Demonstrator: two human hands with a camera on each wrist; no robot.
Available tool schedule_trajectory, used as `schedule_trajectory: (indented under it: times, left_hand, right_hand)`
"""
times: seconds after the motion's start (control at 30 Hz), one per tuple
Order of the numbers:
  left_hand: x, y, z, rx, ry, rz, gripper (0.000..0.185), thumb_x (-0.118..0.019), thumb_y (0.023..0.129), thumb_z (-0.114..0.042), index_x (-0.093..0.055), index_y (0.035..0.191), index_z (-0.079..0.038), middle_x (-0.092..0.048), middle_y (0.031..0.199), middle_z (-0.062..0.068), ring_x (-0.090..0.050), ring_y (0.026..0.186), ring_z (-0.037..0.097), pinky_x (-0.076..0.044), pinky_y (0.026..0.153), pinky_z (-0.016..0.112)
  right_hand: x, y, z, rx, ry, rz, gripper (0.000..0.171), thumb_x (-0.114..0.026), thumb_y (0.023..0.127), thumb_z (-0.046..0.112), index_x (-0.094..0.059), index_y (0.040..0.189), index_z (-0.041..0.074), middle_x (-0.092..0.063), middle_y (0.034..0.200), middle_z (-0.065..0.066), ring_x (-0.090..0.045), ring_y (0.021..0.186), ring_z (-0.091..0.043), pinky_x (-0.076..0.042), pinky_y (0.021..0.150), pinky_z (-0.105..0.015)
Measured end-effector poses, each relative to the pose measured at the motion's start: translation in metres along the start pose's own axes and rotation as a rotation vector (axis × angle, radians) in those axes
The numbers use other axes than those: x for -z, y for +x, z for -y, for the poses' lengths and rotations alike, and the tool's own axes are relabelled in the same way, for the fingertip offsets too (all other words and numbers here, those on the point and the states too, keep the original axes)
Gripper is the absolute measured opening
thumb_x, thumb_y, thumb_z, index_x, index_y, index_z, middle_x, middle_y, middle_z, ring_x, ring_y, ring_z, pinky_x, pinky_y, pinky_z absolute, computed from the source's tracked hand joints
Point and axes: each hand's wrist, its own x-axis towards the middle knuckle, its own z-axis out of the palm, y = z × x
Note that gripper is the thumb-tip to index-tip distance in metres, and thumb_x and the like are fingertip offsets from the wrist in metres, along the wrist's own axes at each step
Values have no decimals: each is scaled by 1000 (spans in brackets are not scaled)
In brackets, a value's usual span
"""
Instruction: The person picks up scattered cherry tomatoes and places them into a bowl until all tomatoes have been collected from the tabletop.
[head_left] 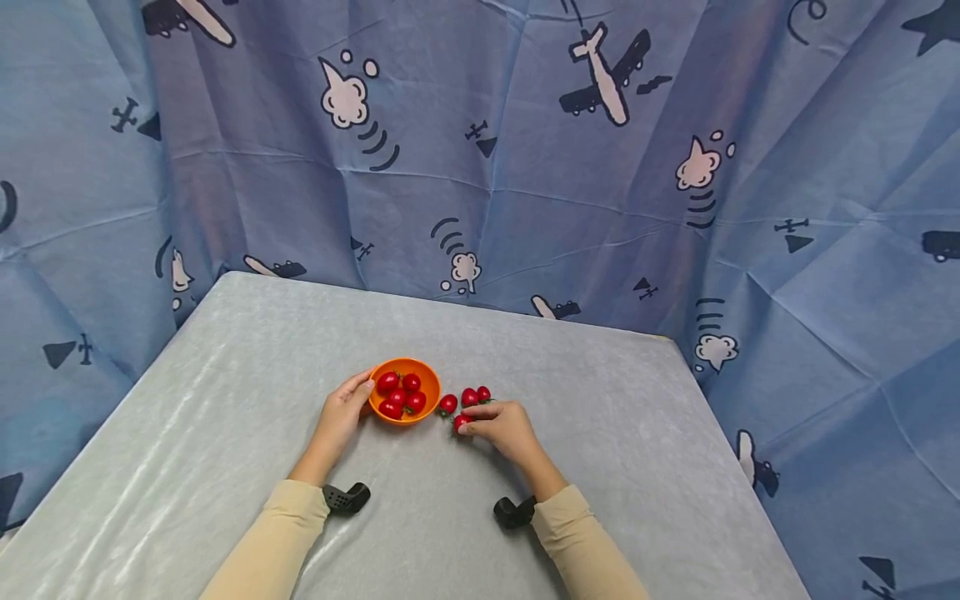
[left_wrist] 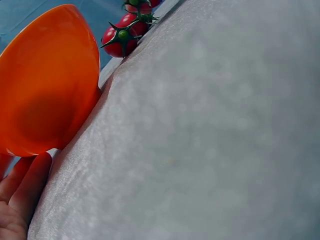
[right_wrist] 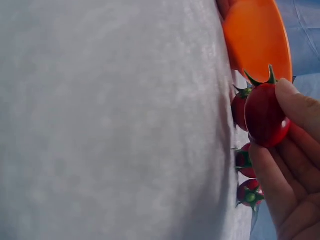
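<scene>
- Cherry tomato point(right_wrist: 264, 116), red with a green stalk, sits pinched between the thumb and fingertips point(right_wrist: 298, 106) of the right hand point(head_left: 501, 428); that grip is clenched on it, just to the right of the orange bowl point(head_left: 428, 372)
- three loose tomatoes point(head_left: 465, 398) lie on the bench point(head_left: 225, 400) in a short row just right of the bowl, beside the right hand; in the right wrist view they line up past the held one, close to the bowl's rim
- left hand point(head_left: 343, 412) rests against the bowl's left side, fingers lying along the outer wall; its grip is released, the fingers fairly straight
- bowl tomatoes point(head_left: 401, 393), several red ones, fill the bowl
- grey cloth covers the bench; a blue curtain point(head_left: 525, 167) printed with aeroplanes and clouds hangs behind the bowl and to both sides
</scene>
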Motion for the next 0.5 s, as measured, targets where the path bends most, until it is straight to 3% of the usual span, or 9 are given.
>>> schedule_trajectory:
  times: [0.5]
  left_hand:
    - [1, 3, 2, 16, 15, 4, 47, -50, 105, -30, -49, 146, -7, -52, 148, 13, -59, 99, -12, -50, 85, 9]
  right_hand:
    - [7, 0, 19, -20, 8, -27, 28, -88, 74, 30, -82, 98, 18, -73, 115, -8, -59, 109, -24, -50, 82, -29]
